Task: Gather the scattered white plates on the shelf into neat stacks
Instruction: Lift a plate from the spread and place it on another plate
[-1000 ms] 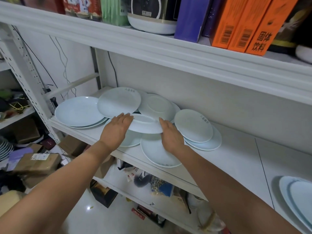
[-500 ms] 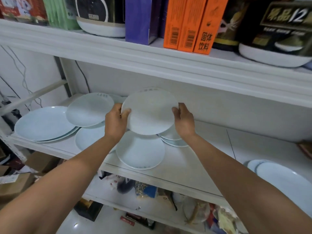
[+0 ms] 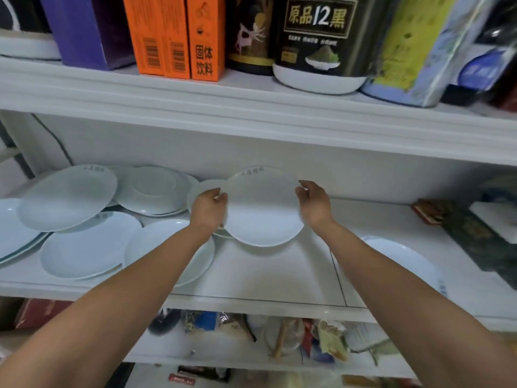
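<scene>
A white plate is held tilted above the middle shelf, its face toward me. My left hand grips its left rim and my right hand grips its right rim. Just behind and under its left edge lie two small plates, mostly hidden. Further left, several white plates lie scattered and overlapping: one tilted plate, an upside-down plate, and two flat ones at the front. A separate large plate lies on the right.
The upper shelf hangs low over the plates and carries orange boxes, a purple box and dark jars. Dark boxes stand at the right end of the middle shelf. Packets fill the lower shelf.
Both hands lifted one plate off the overlapping pile, tilted it up and carried it to the right along the shelf. The view has swung right with it.
</scene>
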